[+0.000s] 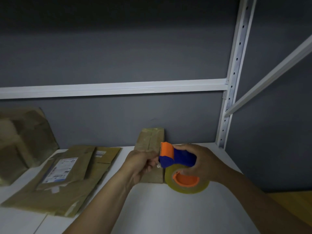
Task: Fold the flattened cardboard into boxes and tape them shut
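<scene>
The right hand (204,162) is curling round the blue handle of the tape dispenser (177,157), holding it in the air with the orange roller end pointing left and the tape roll (185,189) hanging below. The left hand (141,163) is meeting it at the mouth, fingers and thumb pinching what looks like the loose tape end (158,165), though that scrap is small and glinting, so I am reading it with some caution.

Just behind both hands a narrow cardboard box (151,139) is lying on the white worktop (168,208), its far end reaching the grey wall. It seems already folded up, with a glossy strip along its top.

To the left, well apart from the hands, the flattened cardboard (55,188) is sitting in a loose stack, the top piece bearing a white label (60,169). Further left more cardboard (22,137) is leaning, too blurred to read.

The tape is likely to be thin, sticky and quick to fold back on itself, so the end is wanting a firm pinch at the very tip and steady tension. The cardboard is looking light and stiff with creased flaps, best taken by its edges, and the small box may be sliding on the smooth worktop unless one hand is bracing it.
</scene>
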